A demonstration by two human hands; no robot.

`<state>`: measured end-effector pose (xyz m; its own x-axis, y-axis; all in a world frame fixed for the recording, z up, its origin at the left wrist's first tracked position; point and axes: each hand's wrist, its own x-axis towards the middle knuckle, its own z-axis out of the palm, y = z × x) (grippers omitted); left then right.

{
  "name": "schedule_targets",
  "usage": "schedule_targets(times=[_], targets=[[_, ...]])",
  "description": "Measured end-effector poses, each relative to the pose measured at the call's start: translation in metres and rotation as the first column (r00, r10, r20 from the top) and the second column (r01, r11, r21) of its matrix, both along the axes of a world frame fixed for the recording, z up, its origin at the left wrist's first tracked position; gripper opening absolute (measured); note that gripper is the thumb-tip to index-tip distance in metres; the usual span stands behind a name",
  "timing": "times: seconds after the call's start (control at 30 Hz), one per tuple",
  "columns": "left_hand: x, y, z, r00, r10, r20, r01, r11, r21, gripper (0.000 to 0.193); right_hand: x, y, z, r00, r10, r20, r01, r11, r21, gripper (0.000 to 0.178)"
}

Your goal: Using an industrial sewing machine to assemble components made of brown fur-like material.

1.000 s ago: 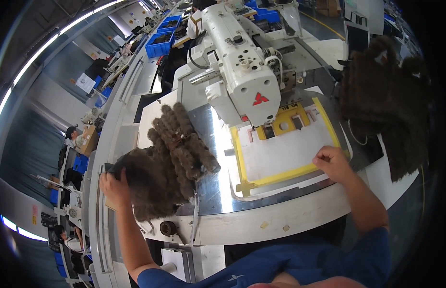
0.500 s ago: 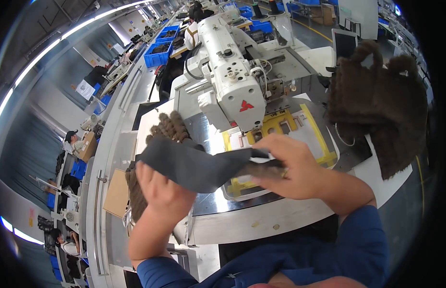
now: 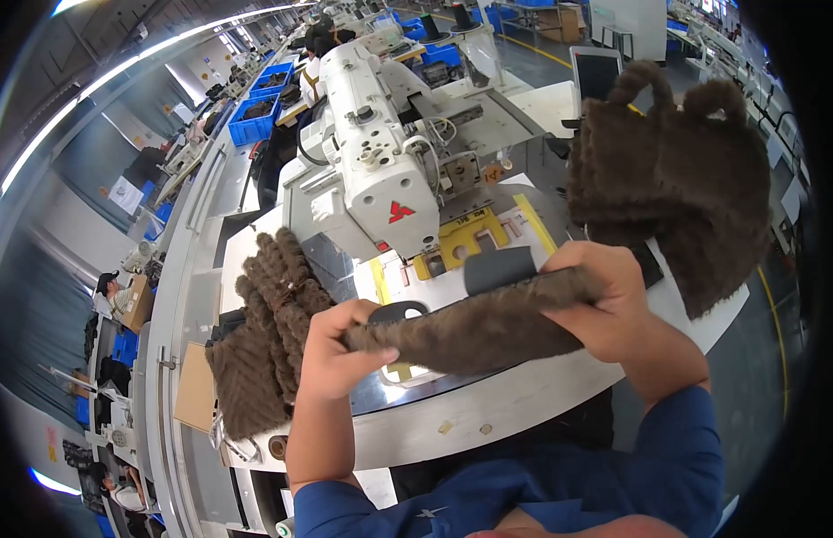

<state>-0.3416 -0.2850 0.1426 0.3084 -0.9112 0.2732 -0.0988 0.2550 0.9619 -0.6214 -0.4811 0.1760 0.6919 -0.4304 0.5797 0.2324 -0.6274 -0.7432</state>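
Observation:
Between my hands a brown furry fabric piece (image 3: pixel 479 332) is stretched out over the front edge of the sewing machine's table, its fur side toward me. Dark smooth backing and a dark tab stand up along its far edge. My left hand (image 3: pixel 342 350) pinches its left end, thumb on the fur. My right hand (image 3: pixel 604 300) grips the right end with fingers closed round it. Beyond the piece stands a large white sewing machine (image 3: pixel 380 170). Under its head lies a yellow-edged template (image 3: pixel 466 238), partly hidden by the fabric piece.
More brown furry pieces (image 3: pixel 273 314) are heaped left of the machine. At the right, brown furry pieces with loops (image 3: pixel 672 170) hang over the table's side. A cardboard sheet (image 3: pixel 194 386) leans at the left. Blue bins (image 3: pixel 253 124) and co-workers (image 3: pixel 116 296) are farther off.
The piece has turned from its dark smooth side to its brown fur side and is pulled out lengthwise. My left hand has moved right; my right hand also shifted right. The view has shifted.

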Motion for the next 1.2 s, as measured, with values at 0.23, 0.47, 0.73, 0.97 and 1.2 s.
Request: schedule_targets(times=[0.23,0.47,0.73,0.97,1.2], targets=[[-0.028,0.006,-0.012,0.967,0.043,-0.250,-0.072,0.991,-0.110,0.044,-0.010,-0.006,-0.036,0.965,0.256,0.055,-0.227,0.709,0.668,0.030],[-0.014,-0.016,-0.073,0.932,0.018,-0.361,0.079,0.964,0.254,0.050,0.014,-0.031,-0.130,0.950,0.296,-0.095,-0.026,0.381,0.924,0.038],[0.007,-0.039,-0.107,0.985,-0.159,-0.064,0.171,0.880,0.443,0.054,0.055,-0.054,-0.162,0.892,0.312,-0.327,0.062,0.632,0.773,0.014],[0.030,-0.074,-0.127,0.963,0.246,0.113,-0.270,0.881,0.388,0.035,0.071,-0.080,-0.160,0.864,0.141,-0.483,0.132,0.863,0.487,0.021],[0.048,-0.068,-0.136,0.826,0.318,0.466,-0.535,0.705,0.466,0.033,0.056,-0.124,-0.163,0.682,-0.244,-0.689,0.403,0.912,0.076,0.026]])
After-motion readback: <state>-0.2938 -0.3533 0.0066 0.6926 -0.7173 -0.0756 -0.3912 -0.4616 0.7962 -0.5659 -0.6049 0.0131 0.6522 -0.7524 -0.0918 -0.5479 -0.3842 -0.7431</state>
